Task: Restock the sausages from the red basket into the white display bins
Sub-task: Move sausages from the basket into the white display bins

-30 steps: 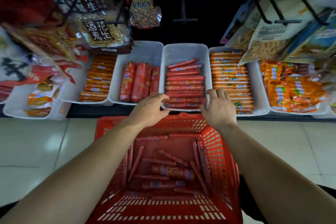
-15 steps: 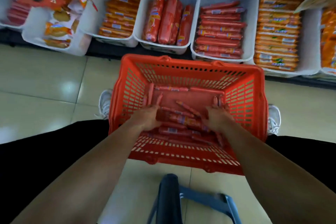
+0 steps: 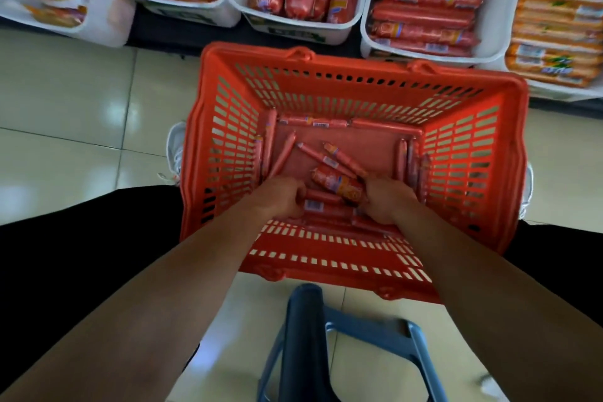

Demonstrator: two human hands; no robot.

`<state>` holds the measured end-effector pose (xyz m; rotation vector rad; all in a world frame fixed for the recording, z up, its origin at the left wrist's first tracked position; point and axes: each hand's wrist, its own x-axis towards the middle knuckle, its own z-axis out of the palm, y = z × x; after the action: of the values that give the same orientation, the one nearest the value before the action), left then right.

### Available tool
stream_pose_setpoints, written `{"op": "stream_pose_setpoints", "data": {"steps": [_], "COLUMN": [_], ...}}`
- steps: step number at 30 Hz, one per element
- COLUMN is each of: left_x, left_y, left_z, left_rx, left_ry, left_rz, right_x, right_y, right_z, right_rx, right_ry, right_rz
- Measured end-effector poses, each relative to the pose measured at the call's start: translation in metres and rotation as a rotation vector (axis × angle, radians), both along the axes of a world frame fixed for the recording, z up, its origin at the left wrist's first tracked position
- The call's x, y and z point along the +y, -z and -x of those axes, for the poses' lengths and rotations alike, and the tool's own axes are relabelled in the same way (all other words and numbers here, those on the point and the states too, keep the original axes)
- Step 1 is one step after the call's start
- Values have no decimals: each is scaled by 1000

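Note:
The red basket (image 3: 355,78) stands on the floor between my feet. Several thin red sausages (image 3: 313,122) lie loose on its bottom. Both my hands are down inside it near the close wall. My left hand (image 3: 279,202) curls its fingers round the ends of thin sausages (image 3: 321,206). My right hand (image 3: 385,202) grips the other side of the same bunch, with a thick labelled sausage (image 3: 337,184) lying on top between the hands. Above the basket stand the white display bins: one with thick sausages (image 3: 293,30), one with thin red sausages (image 3: 367,39).
A bin of orange sausages (image 3: 554,26) stands at the right, another (image 3: 192,10) and a bin of snack packets (image 3: 107,19) at the left. A blue stool (image 3: 303,336) is beneath me. My white shoes (image 3: 174,153) flank the basket on the tiled floor.
My hands came down from the bins' front edge into the basket and drew together round a bunch of sausages. My view tipped downward.

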<state>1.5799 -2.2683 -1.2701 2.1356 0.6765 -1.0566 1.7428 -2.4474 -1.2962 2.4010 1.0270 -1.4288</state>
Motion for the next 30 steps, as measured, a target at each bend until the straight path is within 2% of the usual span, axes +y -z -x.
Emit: {"op": "stream_pose_setpoints", "data": {"steps": [6,10,16,19,24,30], "left_x": [-11,-12,-18,-21,-12,14], "left_y": [-2,6,0,-3,-28,-80], "left_z": [-2,-5,-17,-23,-35,-33], "left_rx": [38,110,108,134,221,187], "left_ry": [-21,50,-12,-51,40,0], "left_rz": [97,15,71,123,167,25], "right_x": [-4,-7,-10,-6,0,11], "right_y": [-18,-24,-29,-30,-47,-93], "right_z": [-18,-26,-18,-16,-20,-31], "right_rx": [49,45,223,240,208,99], "right_ry": [133,137,337,294,242,285], "right_rz": [-16,15,-43,-30,56,-40]}}
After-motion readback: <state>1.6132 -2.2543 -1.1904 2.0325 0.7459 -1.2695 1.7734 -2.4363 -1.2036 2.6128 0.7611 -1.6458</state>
